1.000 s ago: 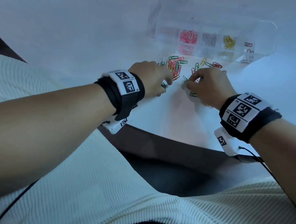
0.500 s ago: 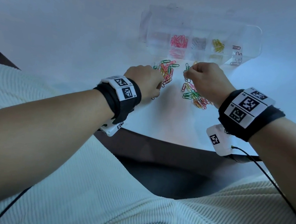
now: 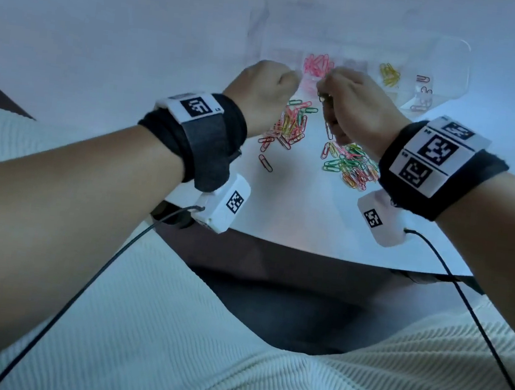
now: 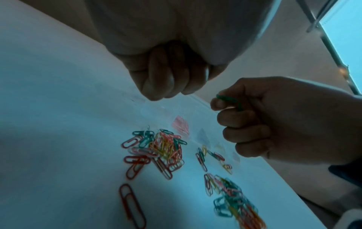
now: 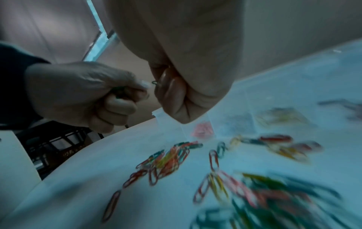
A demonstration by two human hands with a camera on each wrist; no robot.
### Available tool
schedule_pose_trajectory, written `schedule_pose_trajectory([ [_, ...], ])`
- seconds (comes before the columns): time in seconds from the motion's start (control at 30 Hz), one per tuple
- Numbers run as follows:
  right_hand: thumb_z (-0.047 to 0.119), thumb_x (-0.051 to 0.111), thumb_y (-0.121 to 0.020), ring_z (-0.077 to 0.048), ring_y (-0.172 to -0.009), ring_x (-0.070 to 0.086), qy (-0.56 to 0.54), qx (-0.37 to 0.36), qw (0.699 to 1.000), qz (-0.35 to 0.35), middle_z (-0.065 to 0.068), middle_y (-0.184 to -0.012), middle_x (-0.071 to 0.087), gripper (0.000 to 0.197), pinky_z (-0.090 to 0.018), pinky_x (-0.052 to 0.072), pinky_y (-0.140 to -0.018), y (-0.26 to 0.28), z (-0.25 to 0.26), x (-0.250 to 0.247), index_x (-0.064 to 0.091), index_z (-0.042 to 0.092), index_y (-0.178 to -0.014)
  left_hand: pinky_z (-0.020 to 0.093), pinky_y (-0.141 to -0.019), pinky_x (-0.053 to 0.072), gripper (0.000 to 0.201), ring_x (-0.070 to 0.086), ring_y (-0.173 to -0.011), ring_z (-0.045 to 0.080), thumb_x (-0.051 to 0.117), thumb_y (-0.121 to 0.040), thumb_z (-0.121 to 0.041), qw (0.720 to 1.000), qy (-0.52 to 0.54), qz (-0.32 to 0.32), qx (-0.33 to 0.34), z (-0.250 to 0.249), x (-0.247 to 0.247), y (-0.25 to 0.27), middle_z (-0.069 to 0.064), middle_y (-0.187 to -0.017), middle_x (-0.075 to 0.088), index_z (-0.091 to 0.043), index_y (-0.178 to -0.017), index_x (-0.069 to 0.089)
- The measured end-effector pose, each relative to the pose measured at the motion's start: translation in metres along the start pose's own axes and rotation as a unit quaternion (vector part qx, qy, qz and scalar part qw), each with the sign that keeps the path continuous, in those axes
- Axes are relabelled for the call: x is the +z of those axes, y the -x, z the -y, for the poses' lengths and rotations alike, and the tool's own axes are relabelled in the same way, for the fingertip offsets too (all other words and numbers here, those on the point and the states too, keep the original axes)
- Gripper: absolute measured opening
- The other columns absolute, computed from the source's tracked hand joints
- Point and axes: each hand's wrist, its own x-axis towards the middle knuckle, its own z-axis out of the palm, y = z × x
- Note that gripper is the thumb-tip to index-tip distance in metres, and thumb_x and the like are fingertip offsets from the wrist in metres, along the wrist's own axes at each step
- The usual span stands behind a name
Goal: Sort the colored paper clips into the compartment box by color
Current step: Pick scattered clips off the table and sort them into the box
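Observation:
Two loose heaps of mixed-colour paper clips lie on the white table, the left heap (image 3: 289, 125) and the right heap (image 3: 351, 163). Behind them stands the clear compartment box (image 3: 439, 55), holding pink clips (image 3: 319, 64), yellow clips (image 3: 389, 76) and a few clips at its right end (image 3: 422, 96). My left hand (image 3: 271, 85) hovers as a fist above the left heap, and the right wrist view shows green clips (image 5: 118, 90) inside it. My right hand (image 3: 327, 91) is raised beside it, pinching a green clip (image 4: 229, 100) between thumb and forefinger.
A single red clip (image 3: 265, 163) lies alone in front of the left heap. The table's near edge (image 3: 307, 251) runs just below my wrists, with my lap under it. Cables hang from both wrist cameras.
Both hands have lifted off the heaps and moved up toward the box, coming close together. The right hand left the right heap with a green clip in its pinch.

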Motion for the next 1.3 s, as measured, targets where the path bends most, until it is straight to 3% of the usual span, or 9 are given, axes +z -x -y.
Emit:
schedule_pose_trajectory([
  [0.2,0.036,0.051,-0.094,-0.016,-0.083,0.059,0.169,-0.093,0.971,-0.14,0.002,-0.091,0.063,0.018,-0.029,0.045,-0.071,-0.033,0.029,0.015,0.059,0.02,-0.09,0.025,-0.044,0.023,0.027,0.021,-0.042,0.016,0.037,-0.1,-0.031,0.98,0.174,-0.047,-0.078,-0.006,-0.03,-0.023,-0.002,-0.053,0.033,-0.017,-0.077,0.04],
  [0.43,0.048,0.065,-0.086,-0.013,-0.091,0.054,0.259,-0.057,0.955,-0.132,0.005,-0.102,0.052,0.044,-0.027,0.044,-0.075,-0.047,0.031,0.023,0.058,0.017,-0.116,0.028,-0.066,0.038,0.022,0.045,-0.074,0.018,0.039,-0.101,-0.02,0.995,-0.003,-0.094,-0.021,-0.013,-0.047,-0.055,0.004,-0.088,0.051,-0.014,-0.092,0.058],
  [0.53,0.032,0.055,-0.092,-0.018,-0.084,0.056,0.14,-0.026,0.978,-0.153,0.004,-0.098,0.058,0.026,-0.033,0.047,-0.071,-0.053,0.028,0.022,0.055,0.014,-0.11,0.023,-0.071,0.038,0.027,0.051,-0.084,0.016,0.042,-0.1,-0.012,0.995,-0.068,-0.07,-0.021,-0.014,-0.044,-0.065,0.001,-0.095,0.056,-0.014,-0.108,0.067],
  [0.63,0.015,0.047,-0.084,-0.023,-0.062,0.048,0.009,0.009,0.985,-0.175,-0.003,-0.068,0.051,0.008,-0.033,0.04,-0.061,-0.051,0.033,0.017,0.054,0.011,-0.082,0.026,-0.081,0.049,0.028,0.062,-0.096,0.02,0.047,-0.096,-0.004,0.996,-0.07,-0.034,-0.034,-0.011,-0.036,-0.067,0.004,-0.109,0.064,-0.012,-0.115,0.065],
  [0.7,0.006,0.045,-0.082,-0.022,-0.055,0.046,-0.071,0.012,0.979,-0.192,-0.008,-0.062,0.045,0.015,-0.034,0.039,-0.056,-0.047,0.038,0.015,0.048,0.013,-0.069,0.035,-0.09,0.054,0.032,0.064,-0.101,0.027,0.049,-0.092,0.001,0.998,-0.042,-0.024,-0.046,-0.009,-0.032,-0.068,0.011,-0.114,0.065,-0.01,-0.118,0.064],
  [0.87,0.009,0.04,-0.069,-0.018,-0.064,0.041,-0.128,-0.025,0.975,-0.181,-0.009,-0.069,0.042,0.018,-0.034,0.031,-0.061,-0.043,0.049,0.024,0.051,-0.004,-0.064,0.034,-0.093,0.053,0.038,0.065,-0.102,0.023,0.045,-0.092,0.006,0.998,0.019,-0.034,-0.046,-0.008,-0.039,-0.057,0.013,-0.117,0.065,-0.007,-0.124,0.061],
  [0.93,0.009,0.044,-0.066,-0.018,-0.064,0.035,-0.103,-0.006,0.984,-0.143,-0.005,-0.063,0.039,0.012,-0.035,0.027,-0.06,-0.041,0.053,0.03,0.049,0.006,-0.056,0.034,-0.093,0.053,0.041,0.065,-0.102,0.02,0.042,-0.091,0.005,0.997,0.015,-0.063,-0.036,-0.009,-0.046,-0.049,0.007,-0.114,0.067,-0.011,-0.123,0.062],
  [1.13,0.021,0.061,-0.083,-0.016,-0.072,0.052,-0.136,0.017,0.984,-0.113,0.002,-0.075,0.055,0.008,-0.032,0.045,-0.079,-0.032,0.054,0.02,0.061,0.015,-0.077,0.031,-0.071,0.057,0.039,0.067,-0.081,0.012,0.04,-0.084,-0.003,0.993,0.012,-0.117,-0.011,-0.013,-0.064,-0.012,-0.009,-0.087,0.071,-0.027,-0.1,0.066],
  [1.3,0.015,0.053,-0.092,-0.019,-0.079,0.066,-0.134,-0.031,0.988,-0.075,-0.004,-0.087,0.07,0.018,-0.031,0.053,-0.074,0.004,0.04,-0.018,0.067,0.009,-0.103,0.022,-0.067,0.043,0.025,0.064,-0.079,0.012,0.054,-0.081,-0.011,0.996,-0.094,-0.005,-0.006,-0.001,-0.047,0.027,-0.011,-0.086,0.069,-0.031,-0.09,0.066],
])
